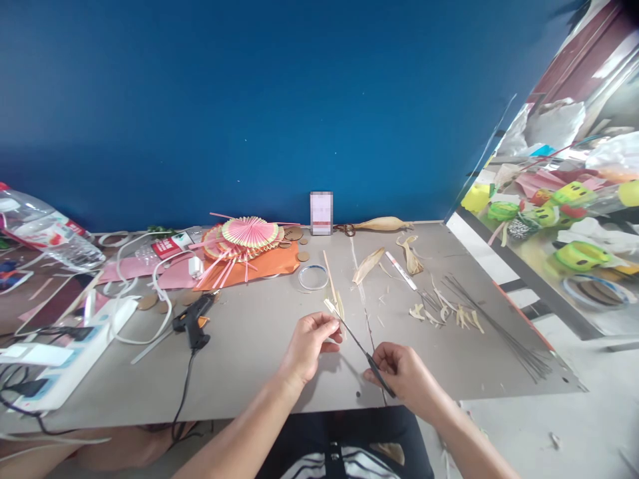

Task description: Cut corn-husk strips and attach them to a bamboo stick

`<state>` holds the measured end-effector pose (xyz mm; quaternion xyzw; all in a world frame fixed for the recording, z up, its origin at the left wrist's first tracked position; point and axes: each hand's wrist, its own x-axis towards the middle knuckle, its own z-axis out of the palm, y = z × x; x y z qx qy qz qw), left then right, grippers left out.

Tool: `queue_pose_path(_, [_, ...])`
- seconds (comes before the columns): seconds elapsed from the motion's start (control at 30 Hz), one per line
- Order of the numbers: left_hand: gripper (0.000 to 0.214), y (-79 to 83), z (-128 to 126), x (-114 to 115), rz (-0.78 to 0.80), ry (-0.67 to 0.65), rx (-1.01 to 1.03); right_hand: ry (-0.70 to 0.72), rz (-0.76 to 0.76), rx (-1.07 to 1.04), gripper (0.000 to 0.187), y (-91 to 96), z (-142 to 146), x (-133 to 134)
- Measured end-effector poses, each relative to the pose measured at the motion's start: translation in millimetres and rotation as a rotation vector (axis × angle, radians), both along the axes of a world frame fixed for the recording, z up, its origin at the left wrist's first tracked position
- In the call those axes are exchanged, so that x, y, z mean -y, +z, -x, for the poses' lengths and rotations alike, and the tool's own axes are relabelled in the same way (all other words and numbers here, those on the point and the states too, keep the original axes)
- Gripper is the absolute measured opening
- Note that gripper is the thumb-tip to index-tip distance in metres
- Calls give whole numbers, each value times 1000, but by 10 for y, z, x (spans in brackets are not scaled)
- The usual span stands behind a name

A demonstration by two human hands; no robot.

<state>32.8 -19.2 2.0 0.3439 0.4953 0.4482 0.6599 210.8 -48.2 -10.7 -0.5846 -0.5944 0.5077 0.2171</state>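
My left hand pinches a thin pale strip of dried husk just above the grey table. My right hand is closed on the handles of a pair of scissors. The blades point up and left and meet the strip near my left fingertips. Both hands hover near the table's front edge.
A black glue gun lies to the left with its cord. Pink paper fans sit on orange paper at the back. A clear tape ring, husk scraps, thin wires, a power strip and a plastic bottle surround the work area.
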Motion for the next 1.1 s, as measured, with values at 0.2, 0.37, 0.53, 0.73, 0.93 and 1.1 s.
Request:
queue_pose_path(0.2, [19, 5, -1, -8, -54, 38, -22, -10, 4, -26, 26, -4, 2, 8])
queue_pose_path(0.37, [18, 0, 17, -28, -46, 13, -35, 3, 30, -14, 25, 51, 7, 1])
queue_pose_path(0.53, [20, 8, 52, -46, -79, -32, -103, 7, 35, 2, 25, 57, -18, -4])
queue_pose_path(0.73, [21, 43, 68, -79, -78, -97, -134, 27, 14, 19, 25, 26, -51, -13])
queue_pose_path(0.93, [18, 59, 61, -86, -66, -143, -99, 35, 56, -36, 26, 13, -71, -27])
queue_pose_path(1.1, [17, 74, 78, -101, -72, -189, -73, 39, 55, -69, 28, -30, -104, -34])
